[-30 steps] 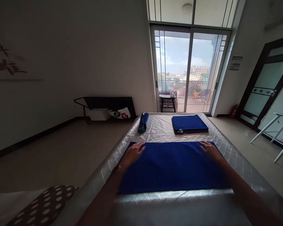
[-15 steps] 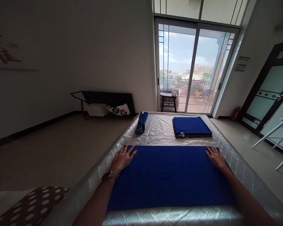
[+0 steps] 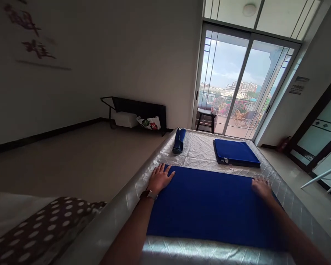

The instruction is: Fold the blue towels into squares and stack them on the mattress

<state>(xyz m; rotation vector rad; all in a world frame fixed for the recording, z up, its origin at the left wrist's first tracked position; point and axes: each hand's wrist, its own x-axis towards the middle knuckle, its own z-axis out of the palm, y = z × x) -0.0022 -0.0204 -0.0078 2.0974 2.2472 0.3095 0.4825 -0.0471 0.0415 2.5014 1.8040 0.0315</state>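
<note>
A flat blue rectangle of cloth or matting (image 3: 209, 206) lies spread in front of me on a silvery quilted mattress (image 3: 193, 156). My left hand (image 3: 160, 179) rests open on its far left corner, fingers stretched over the far edge. At the far right corner is my right hand (image 3: 262, 188), its fingers smeared by motion at the edge; whether they grip it I cannot tell. Beyond the cloth, a folded blue stack (image 3: 235, 151) with a dark underside and a white tag sits on the right. A blue rolled bundle (image 3: 179, 141) lies at the far left.
Brown polka-dot fabric (image 3: 49, 224) lies at the lower left, beside the mattress. A low black rack (image 3: 139, 106) with a white box (image 3: 125, 119) and a printed bag (image 3: 149, 123) stands against the wall. Pale furniture legs (image 3: 321, 175) are at the right. A sliding glass door (image 3: 235, 84) is ahead.
The view has turned left and tilted. My left hand stays flat on the far left corner; my right hand has shifted at the far right edge, its fingers now blurred and less spread.
</note>
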